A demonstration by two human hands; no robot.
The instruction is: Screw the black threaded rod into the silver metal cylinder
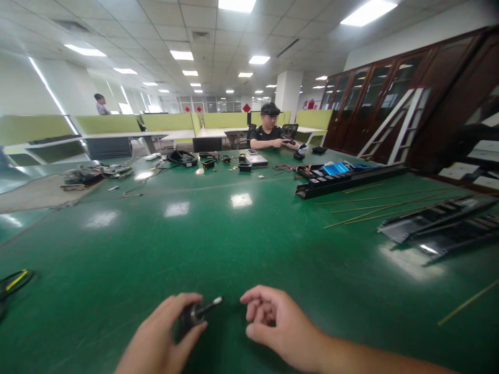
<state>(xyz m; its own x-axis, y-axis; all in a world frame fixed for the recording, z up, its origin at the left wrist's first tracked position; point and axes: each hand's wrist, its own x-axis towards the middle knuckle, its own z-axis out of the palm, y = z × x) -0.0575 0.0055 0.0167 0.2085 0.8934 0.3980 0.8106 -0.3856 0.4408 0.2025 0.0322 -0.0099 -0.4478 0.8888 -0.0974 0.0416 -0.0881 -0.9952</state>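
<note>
My left hand (161, 335) grips a small black cylindrical motor (191, 317) at the bottom of the view, with its thin metal shaft (212, 303) pointing up and to the right. My right hand (278, 322) hangs just beside it, a short gap away from the shaft. Its fingers are loosely curled and hold nothing. Both hands are above the green table top (128, 254), and neither seems to touch it.
Long black cable drag chains (349, 182) and thin rods (390, 208) lie to the right. Wires, headphones and small electronic parts (206, 162) lie farther along the table. A seated person (271, 135) works at the far edge, and a black-and-yellow tool (15, 283) sits at the left edge.
</note>
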